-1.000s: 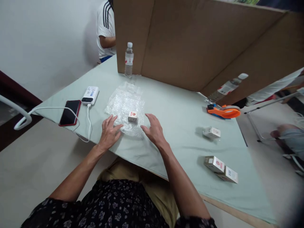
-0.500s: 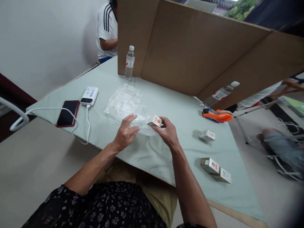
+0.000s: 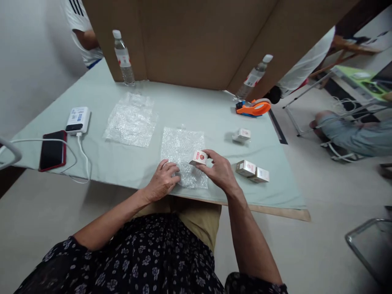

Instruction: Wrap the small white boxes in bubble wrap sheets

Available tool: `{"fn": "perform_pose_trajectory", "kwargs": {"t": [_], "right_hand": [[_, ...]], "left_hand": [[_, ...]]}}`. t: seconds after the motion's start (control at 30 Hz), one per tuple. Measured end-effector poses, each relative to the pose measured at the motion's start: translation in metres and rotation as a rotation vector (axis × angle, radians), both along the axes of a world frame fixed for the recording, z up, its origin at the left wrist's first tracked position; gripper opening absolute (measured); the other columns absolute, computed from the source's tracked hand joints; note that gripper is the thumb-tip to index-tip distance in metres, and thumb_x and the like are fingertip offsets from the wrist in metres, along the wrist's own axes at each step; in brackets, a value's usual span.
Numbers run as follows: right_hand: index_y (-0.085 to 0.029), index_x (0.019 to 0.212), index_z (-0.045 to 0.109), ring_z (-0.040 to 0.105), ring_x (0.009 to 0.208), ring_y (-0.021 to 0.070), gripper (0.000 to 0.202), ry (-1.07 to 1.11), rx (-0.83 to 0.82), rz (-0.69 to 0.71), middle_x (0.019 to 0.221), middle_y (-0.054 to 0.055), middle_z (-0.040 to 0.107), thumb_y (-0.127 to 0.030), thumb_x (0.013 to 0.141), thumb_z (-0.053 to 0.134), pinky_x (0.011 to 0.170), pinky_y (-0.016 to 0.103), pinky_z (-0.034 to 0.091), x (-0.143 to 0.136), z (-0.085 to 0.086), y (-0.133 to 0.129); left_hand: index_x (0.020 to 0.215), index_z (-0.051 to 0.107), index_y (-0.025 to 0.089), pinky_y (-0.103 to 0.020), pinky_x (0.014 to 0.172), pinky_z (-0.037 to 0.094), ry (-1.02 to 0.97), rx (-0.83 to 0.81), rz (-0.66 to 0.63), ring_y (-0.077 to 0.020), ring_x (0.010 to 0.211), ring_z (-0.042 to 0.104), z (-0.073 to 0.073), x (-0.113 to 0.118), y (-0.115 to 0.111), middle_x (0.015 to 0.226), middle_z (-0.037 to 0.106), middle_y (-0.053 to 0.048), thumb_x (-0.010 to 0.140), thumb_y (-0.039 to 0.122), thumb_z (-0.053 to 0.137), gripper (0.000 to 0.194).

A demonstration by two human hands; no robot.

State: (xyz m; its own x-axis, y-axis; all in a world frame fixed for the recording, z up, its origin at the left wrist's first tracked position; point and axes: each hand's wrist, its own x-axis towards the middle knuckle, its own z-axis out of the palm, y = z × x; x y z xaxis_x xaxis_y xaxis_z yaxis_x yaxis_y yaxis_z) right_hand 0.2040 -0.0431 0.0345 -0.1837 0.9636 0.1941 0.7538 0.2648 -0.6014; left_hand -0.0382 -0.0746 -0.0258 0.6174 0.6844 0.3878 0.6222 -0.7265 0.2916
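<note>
My right hand [image 3: 219, 170] grips a small white box [image 3: 198, 157] with a red print between thumb and fingers. It holds the box over a sheet of bubble wrap [image 3: 173, 141] spread in front of me. On the left edge of that sheet rests my left hand [image 3: 163, 179], its fingers loosely bent and apart, with nothing held in them. A second piece of bubble wrap [image 3: 131, 120] lies farther left. To the right, two small boxes [image 3: 246, 168] stand side by side. Behind them is another small box [image 3: 242, 135] wrapped in clear plastic.
An orange tape dispenser [image 3: 253, 108] lies at the back right beside a water bottle [image 3: 251, 79]. Another bottle [image 3: 124, 59] stands before the cardboard partition [image 3: 186, 45]. On the left are a phone [image 3: 52, 151] and a cabled power bank [image 3: 78, 119]. Other people sit beyond.
The bubble wrap in front of me now lies flat as a separate sheet, nearer the table edge. My left hand has come down onto it. My right hand still holds the box. The view has shifted.
</note>
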Motion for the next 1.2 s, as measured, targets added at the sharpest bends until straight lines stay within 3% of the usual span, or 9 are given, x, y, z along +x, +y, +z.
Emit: {"fn": "perform_pose_trajectory", "kwargs": {"t": [0.2, 0.33, 0.43, 0.7, 0.9, 1.07, 1.2], "right_hand": [[-0.022, 0.120, 0.064, 0.066, 0.102, 0.0278, 0.043, 0.004, -0.029, 0.086, 0.118, 0.009, 0.072, -0.032, 0.079, 0.072, 0.089, 0.043, 0.049, -0.021, -0.027, 0.017], [-0.022, 0.119, 0.064, 0.065, 0.098, 0.0276, 0.046, -0.020, -0.060, 0.105, 0.116, 0.009, 0.072, -0.030, 0.075, 0.075, 0.087, 0.043, 0.048, -0.030, -0.049, 0.026], [-0.023, 0.120, 0.063, 0.064, 0.095, 0.0267, 0.046, -0.019, -0.046, 0.097, 0.114, 0.009, 0.072, -0.030, 0.076, 0.075, 0.084, 0.042, 0.048, -0.031, -0.056, 0.027], [-0.021, 0.120, 0.064, 0.064, 0.094, 0.0266, 0.047, -0.068, -0.084, 0.054, 0.108, 0.009, 0.073, -0.033, 0.076, 0.076, 0.081, 0.039, 0.049, -0.036, -0.049, 0.027], [-0.022, 0.125, 0.062, 0.064, 0.103, 0.0301, 0.051, -0.080, -0.098, 0.065, 0.118, 0.011, 0.070, -0.039, 0.079, 0.073, 0.089, 0.045, 0.049, -0.036, -0.051, 0.028], [-0.025, 0.138, 0.053, 0.064, 0.111, 0.0269, 0.055, 0.198, -0.180, 0.142, 0.139, 0.013, 0.058, -0.052, 0.091, 0.056, 0.092, 0.045, 0.052, -0.012, -0.027, 0.017], [-0.027, 0.130, 0.059, 0.061, 0.119, 0.0285, 0.057, 0.175, -0.148, 0.208, 0.132, 0.010, 0.063, -0.054, 0.081, 0.070, 0.100, 0.049, 0.048, 0.000, -0.013, 0.006]], "left_hand": [[0.092, 0.074, 0.024, -0.061, 0.115, 0.030, 0.034, 0.049, 0.023, -0.0308, 0.134, 0.046, 0.003, -0.009, -0.003, 0.131, 0.061, -0.010, 0.081, 0.009, 0.063, 0.021], [0.094, 0.073, 0.024, -0.061, 0.115, 0.030, 0.038, 0.065, 0.064, -0.0313, 0.135, 0.045, 0.000, -0.020, -0.009, 0.131, 0.062, -0.010, 0.082, 0.009, 0.062, 0.022], [0.093, 0.073, 0.024, -0.062, 0.115, 0.030, 0.041, 0.064, 0.089, -0.0313, 0.134, 0.046, 0.001, -0.024, -0.012, 0.128, 0.064, -0.010, 0.083, 0.009, 0.061, 0.022], [0.089, 0.071, 0.020, -0.068, 0.114, 0.024, 0.029, 0.048, 0.118, -0.0349, 0.134, 0.047, 0.006, -0.021, -0.013, 0.127, 0.065, -0.012, 0.086, 0.018, 0.062, 0.010], [0.084, 0.070, 0.021, -0.064, 0.116, 0.023, -0.062, 0.015, 0.146, -0.0319, 0.132, 0.049, 0.011, -0.019, -0.009, 0.122, 0.068, -0.009, 0.087, 0.017, 0.060, 0.011], [0.083, 0.069, 0.022, -0.058, 0.115, 0.026, -0.174, -0.106, 0.223, -0.0291, 0.130, 0.052, 0.024, -0.011, 0.016, 0.119, 0.069, -0.006, 0.085, 0.021, 0.062, 0.007], [0.080, 0.068, 0.021, -0.050, 0.110, 0.034, -0.235, -0.169, 0.267, -0.0271, 0.123, 0.057, 0.029, 0.000, 0.047, 0.115, 0.071, -0.006, 0.082, 0.022, 0.063, 0.005]]}}
